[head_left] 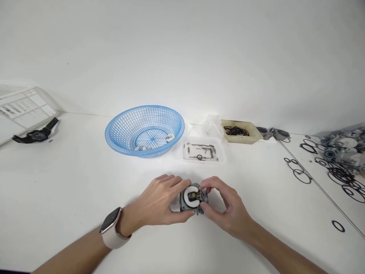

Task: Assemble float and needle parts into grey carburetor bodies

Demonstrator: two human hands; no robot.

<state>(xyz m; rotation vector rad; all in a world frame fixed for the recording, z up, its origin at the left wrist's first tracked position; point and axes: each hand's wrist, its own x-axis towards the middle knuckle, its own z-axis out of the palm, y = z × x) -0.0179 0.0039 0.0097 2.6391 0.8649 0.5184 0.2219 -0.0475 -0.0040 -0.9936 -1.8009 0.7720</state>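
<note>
A grey metal carburetor body (183,204) rests on the white table in front of me, its open side facing up. Inside it sits a white C-shaped float (188,198) around brass parts. My left hand (162,199) wraps the body from the left, fingers along the far edge and thumb along the near edge. From the right, my right hand (225,207) has its thumb and index finger at the small metal parts beside the float's opening. Whether a small pin or part is pinched between those fingertips is hidden.
Beyond the hands stand a blue plastic basket (114,146) with white floats, a white tray (222,154) of small metal parts and a yellowish bin (252,133) of black rings. Black O-rings (302,176) and several carburetors (346,152) lie right; a black watch (37,135) lies left.
</note>
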